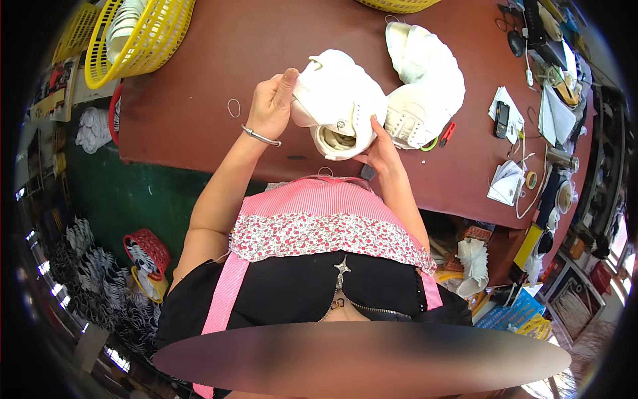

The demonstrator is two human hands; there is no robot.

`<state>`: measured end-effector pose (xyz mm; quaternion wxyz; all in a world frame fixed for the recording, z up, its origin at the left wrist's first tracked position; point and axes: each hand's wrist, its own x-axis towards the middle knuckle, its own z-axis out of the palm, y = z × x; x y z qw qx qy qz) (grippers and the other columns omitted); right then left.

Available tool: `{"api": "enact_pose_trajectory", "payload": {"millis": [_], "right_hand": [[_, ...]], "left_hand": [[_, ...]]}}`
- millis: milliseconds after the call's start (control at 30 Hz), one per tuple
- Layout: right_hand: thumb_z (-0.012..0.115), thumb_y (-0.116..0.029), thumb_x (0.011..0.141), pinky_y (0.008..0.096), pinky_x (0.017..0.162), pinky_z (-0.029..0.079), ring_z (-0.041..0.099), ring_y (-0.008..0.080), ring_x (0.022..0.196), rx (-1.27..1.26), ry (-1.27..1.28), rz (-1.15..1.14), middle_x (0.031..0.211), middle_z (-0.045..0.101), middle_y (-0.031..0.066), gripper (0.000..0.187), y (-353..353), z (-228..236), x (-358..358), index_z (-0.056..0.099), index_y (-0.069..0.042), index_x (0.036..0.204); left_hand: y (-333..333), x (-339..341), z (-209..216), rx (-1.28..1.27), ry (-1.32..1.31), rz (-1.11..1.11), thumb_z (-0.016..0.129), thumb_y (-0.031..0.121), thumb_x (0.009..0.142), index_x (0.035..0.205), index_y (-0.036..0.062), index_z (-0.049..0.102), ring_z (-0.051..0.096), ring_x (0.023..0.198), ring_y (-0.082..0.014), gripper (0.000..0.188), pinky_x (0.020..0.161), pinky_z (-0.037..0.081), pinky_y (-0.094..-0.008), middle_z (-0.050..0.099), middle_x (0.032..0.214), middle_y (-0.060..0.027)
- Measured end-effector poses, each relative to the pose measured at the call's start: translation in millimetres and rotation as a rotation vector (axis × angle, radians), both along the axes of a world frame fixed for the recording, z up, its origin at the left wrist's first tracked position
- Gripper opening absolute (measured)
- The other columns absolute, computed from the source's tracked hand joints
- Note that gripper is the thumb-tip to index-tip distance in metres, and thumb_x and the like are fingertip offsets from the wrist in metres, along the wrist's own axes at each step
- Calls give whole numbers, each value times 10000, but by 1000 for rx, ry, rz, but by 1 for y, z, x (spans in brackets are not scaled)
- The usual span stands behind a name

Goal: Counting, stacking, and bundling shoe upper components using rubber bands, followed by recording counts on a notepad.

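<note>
Shoe bundle point(339, 93), white, left grip point(271, 106) clasping its left side, right grip point(383, 149) clasping its lower right

Looking steeply down from the wearer's head, the left wide fisheye camera is taking in the wearer's black zip-fronted top point(286, 289) close below and, farther off, a broad reddish-brown tabletop point(179, 106), its edges bowing rimward.

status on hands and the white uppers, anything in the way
Left hand holding white sneaker uppers from left. Right hand on their right, by collar opening. Second white stack close by, might crowd right hand.
</note>
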<state>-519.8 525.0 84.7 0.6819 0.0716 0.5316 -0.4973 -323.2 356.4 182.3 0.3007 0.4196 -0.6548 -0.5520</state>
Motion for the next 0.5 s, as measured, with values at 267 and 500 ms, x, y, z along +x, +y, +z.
{"api": "enact_pose_trajectory", "payload": {"millis": [267, 500], "right_hand": [[488, -571, 976, 632, 1005, 440, 510, 345, 1308, -24, -32, 25, 1445, 478, 154, 719, -3, 2, -7, 332, -110, 1504], [480, -565, 980, 629, 1001, 447, 520, 340, 1298, -11, -12, 43, 1438, 485, 149, 703, -3, 0, -7, 336, -116, 1502]], "left_hand": [[-7, 4, 0, 19, -5, 39, 456, 586, 1003, 733, -42, 537, 432, 691, -96, 689, 626, 401, -293, 500, 717, -30], [-5, 8, -2, 15, -17, 66, 470, 589, 997, 769, -42, 582, 456, 708, -88, 680, 644, 418, -271, 540, 717, -18]]}}
